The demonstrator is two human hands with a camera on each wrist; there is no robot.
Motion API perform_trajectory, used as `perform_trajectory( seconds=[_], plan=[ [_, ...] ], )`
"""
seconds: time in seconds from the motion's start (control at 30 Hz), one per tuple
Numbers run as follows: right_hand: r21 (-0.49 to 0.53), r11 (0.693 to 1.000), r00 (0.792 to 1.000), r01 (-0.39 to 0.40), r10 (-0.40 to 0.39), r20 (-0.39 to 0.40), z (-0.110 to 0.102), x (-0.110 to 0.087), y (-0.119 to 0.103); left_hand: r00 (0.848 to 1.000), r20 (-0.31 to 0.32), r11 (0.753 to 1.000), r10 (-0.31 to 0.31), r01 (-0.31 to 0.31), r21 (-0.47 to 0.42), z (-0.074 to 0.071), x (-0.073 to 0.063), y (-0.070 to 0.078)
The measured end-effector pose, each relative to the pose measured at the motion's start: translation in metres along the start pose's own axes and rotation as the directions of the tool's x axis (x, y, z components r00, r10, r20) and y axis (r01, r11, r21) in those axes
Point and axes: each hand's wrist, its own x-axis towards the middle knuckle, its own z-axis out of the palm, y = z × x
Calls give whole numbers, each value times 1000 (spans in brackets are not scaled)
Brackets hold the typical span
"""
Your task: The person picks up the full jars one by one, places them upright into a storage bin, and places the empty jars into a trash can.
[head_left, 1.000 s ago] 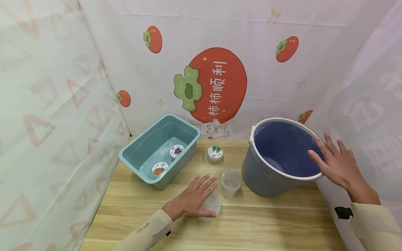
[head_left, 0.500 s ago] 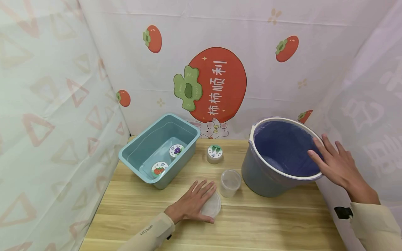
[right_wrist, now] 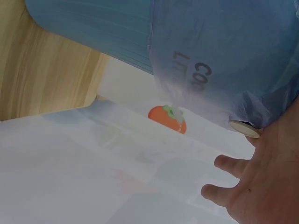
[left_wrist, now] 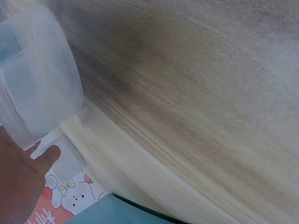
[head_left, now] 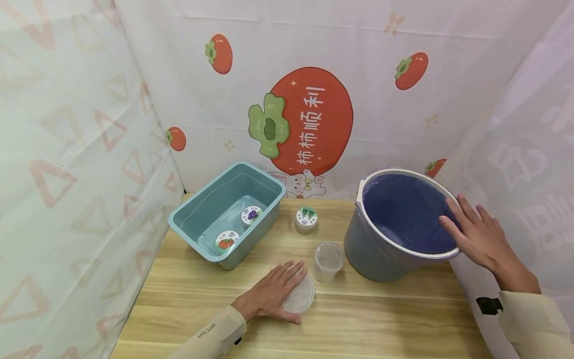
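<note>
The left hand (head_left: 271, 295) was released, fingers straight and slightly fanned, laid palm-down over the left part of a translucent round container (head_left: 304, 296) that stood at the middle of the desk (head_left: 358, 326), its forearm reaching in from the near left. The right hand (head_left: 480, 237), also grasping nothing, spread its fingers at the right rim of the blue bucket (head_left: 374, 254), thumb over the mouth, its forearm angled in from the near right.
</note>
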Motion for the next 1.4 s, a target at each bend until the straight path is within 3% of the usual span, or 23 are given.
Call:
perform_trajectory(
  seconds=[0.3, 0.63, 0.9, 1.03, 1.2, 1.4],
  plan=[
    [10, 1000, 1000, 1, -1, -6, 4, -1, 2, 999, -24, 999, 25, -25, -27, 1, -2, -3],
    [22, 1000, 1000, 9, -9, -10, 3, 1, 2, 996, -87, 1000, 17, -15, 25, -2, -3, -5],
    [21, 1000, 1000, 10, -10, -13, 1, 1, 1, 993, -122, 999, -3, 8, 41, -23, 2, -12],
    [18, 1000, 1000, 10, -10, -14, 0, 1, 2, 994, -105, 999, -25, 29, 37, -35, 4, -17],
    [20, 1000, 1000, 7, -7, -12, 1, 1, 2, 993, -117, 997, -13, 21, 69, -49, 8, -22],
    [21, 1000, 1000, 5, -5, -16, 3, 1, 3, 993, -112, 999, -24, 28, 31, -75, 18, -31]
  ],
)
